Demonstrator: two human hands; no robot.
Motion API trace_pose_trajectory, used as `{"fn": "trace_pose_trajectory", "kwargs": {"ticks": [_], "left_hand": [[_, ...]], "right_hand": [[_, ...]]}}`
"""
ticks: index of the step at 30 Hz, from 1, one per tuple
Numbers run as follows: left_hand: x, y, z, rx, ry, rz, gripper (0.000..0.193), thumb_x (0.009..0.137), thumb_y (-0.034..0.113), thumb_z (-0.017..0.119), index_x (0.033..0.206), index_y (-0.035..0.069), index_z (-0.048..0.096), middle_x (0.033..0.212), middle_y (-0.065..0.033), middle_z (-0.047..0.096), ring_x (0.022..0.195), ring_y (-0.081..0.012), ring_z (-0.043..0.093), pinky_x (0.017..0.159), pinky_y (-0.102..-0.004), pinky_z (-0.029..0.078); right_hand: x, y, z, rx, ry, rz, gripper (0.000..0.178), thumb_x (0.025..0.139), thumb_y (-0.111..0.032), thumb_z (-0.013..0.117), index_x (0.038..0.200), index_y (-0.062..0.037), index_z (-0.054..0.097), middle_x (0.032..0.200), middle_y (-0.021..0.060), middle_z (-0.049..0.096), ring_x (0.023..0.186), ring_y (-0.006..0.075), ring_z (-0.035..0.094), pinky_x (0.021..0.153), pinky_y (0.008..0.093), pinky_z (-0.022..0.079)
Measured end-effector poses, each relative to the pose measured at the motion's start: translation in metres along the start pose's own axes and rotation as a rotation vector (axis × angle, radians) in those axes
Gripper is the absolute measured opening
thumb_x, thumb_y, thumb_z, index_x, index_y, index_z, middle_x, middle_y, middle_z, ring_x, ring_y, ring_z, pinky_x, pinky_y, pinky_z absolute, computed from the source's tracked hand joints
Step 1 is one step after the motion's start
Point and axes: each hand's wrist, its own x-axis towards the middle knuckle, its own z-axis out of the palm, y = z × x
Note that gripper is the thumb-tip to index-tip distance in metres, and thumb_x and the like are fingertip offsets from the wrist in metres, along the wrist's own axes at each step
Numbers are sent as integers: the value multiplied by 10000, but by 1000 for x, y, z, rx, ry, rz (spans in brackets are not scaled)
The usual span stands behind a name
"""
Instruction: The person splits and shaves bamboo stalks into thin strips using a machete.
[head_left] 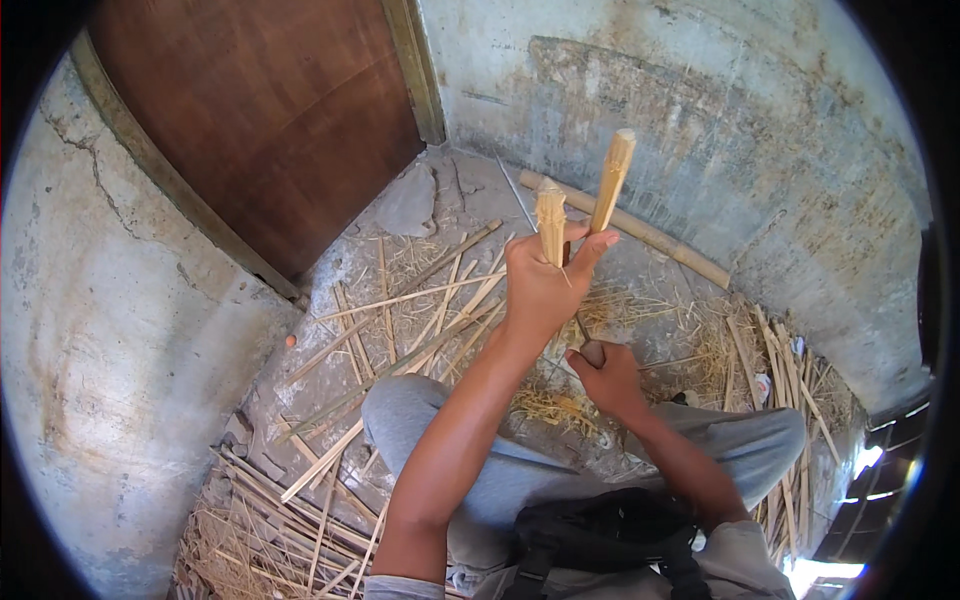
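My left hand (pixel 540 285) is raised in front of me, closed round two pale split sticks that look like bamboo. The shorter-looking stick (pixel 551 222) points up with a frayed, cut tip. Beside it the longer stick (pixel 613 182) leans to the right, its end trimmed narrower. Lower and to the right, my right hand (pixel 608 382) grips the handle of a long knife (pixel 593 352). Its thin blade runs up and left, passing behind my left hand, and shows again beyond it. Whether the blade touches the sticks is hidden.
Split strips (pixel 430 330) and shavings (pixel 560 405) litter the floor before me. More strips lie in piles at the lower left (pixel 290 520) and right (pixel 790 430). A round pole (pixel 660 238) rests along the stained wall (pixel 700 120). A brown door (pixel 260 110) stands at the far left.
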Motion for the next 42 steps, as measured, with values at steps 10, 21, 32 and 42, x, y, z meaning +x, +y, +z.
{"fn": "trace_pose_trajectory", "kwargs": {"ticks": [10,21,32,42], "left_hand": [[-3,10,11,5,-17,-33,192,789,168,820,805,3,723,571,55,514,497,-20,326,452,-229,232],[-10,5,22,-12,-93,-6,159,793,152,818,826,22,733,552,84,461,495,-4,274,451,-223,191],[-4,10,-1,37,19,-54,180,812,168,803,775,17,712,548,98,414,513,-8,283,468,-226,185],[-4,1,-9,64,16,-74,200,810,188,805,781,12,714,537,91,408,512,-13,284,468,-235,199]], "right_hand": [[4,305,105,143,-814,611,318,889,-292,642,840,22,642,637,116,594,561,270,603,570,406,497],[-20,307,124,-517,-679,145,219,836,-249,608,913,-76,720,806,142,694,751,322,690,673,442,528],[-23,267,115,-363,-234,508,340,724,-283,676,881,17,704,862,283,665,857,413,670,774,512,528],[-12,249,100,-171,-488,233,143,752,-204,686,766,-63,702,680,155,654,582,282,642,529,410,510]]}}
